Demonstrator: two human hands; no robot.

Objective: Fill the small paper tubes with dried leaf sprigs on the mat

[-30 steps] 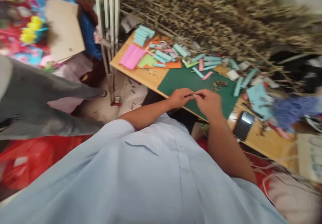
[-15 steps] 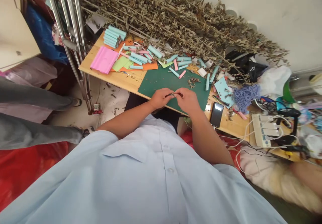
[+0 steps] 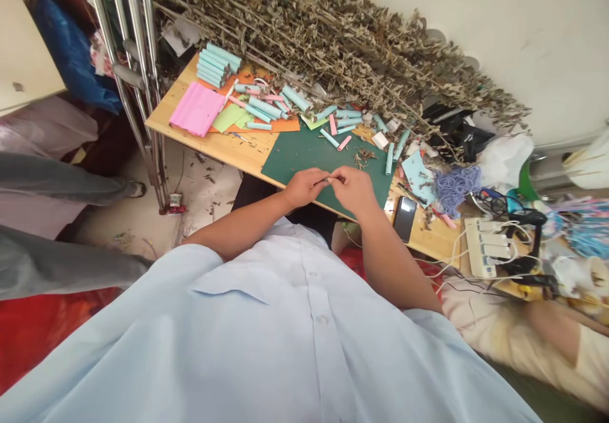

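My left hand [image 3: 303, 186] and my right hand [image 3: 354, 189] meet fingertip to fingertip just above the near edge of a green cutting mat [image 3: 297, 150]. Both are closed in a pinch on a small dark piece of dried leaf [image 3: 327, 180], mostly hidden by the fingers. Beyond my right hand, a little heap of dried plant scraps [image 3: 364, 157] lies on the mat. Blue paper rolls [image 3: 329, 137] and a pink paper roll [image 3: 344, 143] rest near the mat's far side.
Bundles of dried stalks [image 3: 304, 23] line the back. At left are stacked blue rolls [image 3: 214, 65], pink paper [image 3: 197, 109] and metal crutches [image 3: 137, 30]. A phone [image 3: 405, 219], purple cord [image 3: 457, 189] and power strip [image 3: 480, 245] lie right. Another person's legs [image 3: 61, 179] show at left.
My hands stay pinched together in nearly the same spot, with the fingers slightly shifted around the dried leaf. The view has turned a little to the right.
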